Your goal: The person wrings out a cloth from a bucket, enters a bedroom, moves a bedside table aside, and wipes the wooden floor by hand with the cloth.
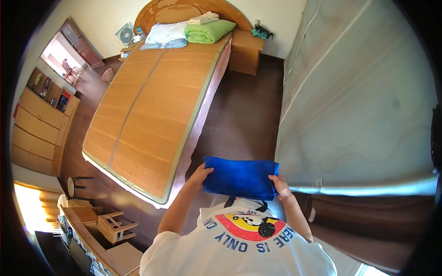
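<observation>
A folded blue cloth [240, 178], perhaps a garment, is stretched level in front of my chest. My left hand [200, 176] grips its left edge, thumb on top and fingers underneath. At the opposite edge, my right hand [280, 187] holds the cloth the same way. Which kind of cloth item it is, I cannot tell. Beyond it, to the left, stands the bed [152, 110] with a tan mat on top, apart from both hands.
A green rolled quilt [209, 31] and a white pillow [165, 33] lie at the bed's head. A nightstand [245, 50] stands beside it. Grey curtains [354, 101] hang at right. A wooden stool [115, 227] and black-legged stool [71, 186] stand at lower left.
</observation>
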### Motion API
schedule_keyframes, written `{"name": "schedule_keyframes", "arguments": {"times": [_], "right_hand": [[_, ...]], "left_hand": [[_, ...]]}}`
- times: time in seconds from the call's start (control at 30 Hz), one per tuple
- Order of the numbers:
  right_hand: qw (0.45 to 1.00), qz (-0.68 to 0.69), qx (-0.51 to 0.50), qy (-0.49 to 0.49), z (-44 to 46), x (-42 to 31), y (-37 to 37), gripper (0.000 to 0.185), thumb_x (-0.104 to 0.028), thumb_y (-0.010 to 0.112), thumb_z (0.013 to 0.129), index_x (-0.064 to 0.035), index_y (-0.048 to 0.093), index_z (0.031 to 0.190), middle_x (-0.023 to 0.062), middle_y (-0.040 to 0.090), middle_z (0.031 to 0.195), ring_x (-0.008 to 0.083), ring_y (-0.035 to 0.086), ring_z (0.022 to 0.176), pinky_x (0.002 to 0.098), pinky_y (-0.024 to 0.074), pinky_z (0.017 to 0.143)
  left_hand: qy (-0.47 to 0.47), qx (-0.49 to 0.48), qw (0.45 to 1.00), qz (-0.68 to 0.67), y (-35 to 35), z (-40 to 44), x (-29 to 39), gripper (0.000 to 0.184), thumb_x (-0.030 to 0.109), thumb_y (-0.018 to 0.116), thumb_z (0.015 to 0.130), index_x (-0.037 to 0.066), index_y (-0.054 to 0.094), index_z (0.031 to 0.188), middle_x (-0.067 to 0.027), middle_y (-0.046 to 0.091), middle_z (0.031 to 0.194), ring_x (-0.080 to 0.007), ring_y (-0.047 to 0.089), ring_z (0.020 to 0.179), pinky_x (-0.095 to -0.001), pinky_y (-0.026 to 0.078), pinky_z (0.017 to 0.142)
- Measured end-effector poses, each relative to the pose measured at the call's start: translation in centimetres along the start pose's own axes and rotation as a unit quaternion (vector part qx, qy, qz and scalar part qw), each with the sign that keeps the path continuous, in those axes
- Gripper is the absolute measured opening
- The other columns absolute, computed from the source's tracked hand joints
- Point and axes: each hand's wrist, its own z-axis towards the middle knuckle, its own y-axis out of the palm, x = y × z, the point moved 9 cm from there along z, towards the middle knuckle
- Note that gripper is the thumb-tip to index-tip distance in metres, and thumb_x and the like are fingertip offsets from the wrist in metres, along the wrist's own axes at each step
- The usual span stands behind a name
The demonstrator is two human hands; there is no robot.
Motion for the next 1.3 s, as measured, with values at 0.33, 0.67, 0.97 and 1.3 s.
{"name": "schedule_keyframes", "arguments": {"times": [0.33, 0.67, 0.97, 1.3], "right_hand": [[0.998, -0.056, -0.024, -0.001, 15.7, -11.3, 4.4, 0.035, -0.020, 0.056, 0.088, -0.0003, 0.057, 0.117, 0.0089, 0.065, 0.103, 0.0179, 0.063, 0.091, 0.0330, 0.0520, 0.081], [0.989, -0.093, 0.084, -0.075, 32.5, -26.3, 4.2, 0.030, -0.016, 0.057, 0.087, -0.0005, 0.062, 0.112, 0.0079, 0.065, 0.104, 0.0179, 0.061, 0.094, 0.0313, 0.0472, 0.085], [0.980, -0.050, 0.181, -0.064, 40.4, -33.3, 0.6, 0.033, -0.006, 0.051, 0.087, 0.0009, 0.058, 0.119, 0.0097, 0.064, 0.111, 0.0191, 0.060, 0.099, 0.0316, 0.0452, 0.091], [0.996, -0.052, 0.058, 0.035, 58.0, -41.3, 0.9, 0.039, -0.012, 0.054, 0.089, -0.0046, 0.053, 0.128, 0.0084, 0.064, 0.106, 0.0158, 0.061, 0.094, 0.0318, 0.0525, 0.072]], "left_hand": [[-0.004, 0.056, 0.998, -0.027, -3.4, 12.9, 9.1, 0.037, 0.007, 0.047, 0.095, 0.007, 0.045, 0.132, -0.0139, 0.059, 0.123, -0.0259, 0.058, 0.111, -0.0419, 0.046, 0.099], [0.005, -0.028, 0.997, 0.072, -1.7, 32.5, 29.7, 0.037, 0.010, 0.047, 0.097, 0.002, 0.045, 0.133, -0.0110, 0.058, 0.123, -0.0201, 0.056, 0.111, -0.0346, 0.044, 0.098], [0.065, -0.148, 0.952, 0.258, 2.8, 51.2, 38.7, 0.037, 0.011, 0.050, 0.096, 0.009, 0.048, 0.133, -0.0063, 0.061, 0.117, -0.0159, 0.057, 0.104, -0.0330, 0.045, 0.095], [0.347, 0.105, 0.829, 0.426, 0.4, 70.1, 56.2, 0.036, 0.006, 0.057, 0.084, 0.002, 0.059, 0.120, -0.0168, 0.067, 0.100, -0.0254, 0.065, 0.094, -0.0335, 0.049, 0.085]]}}
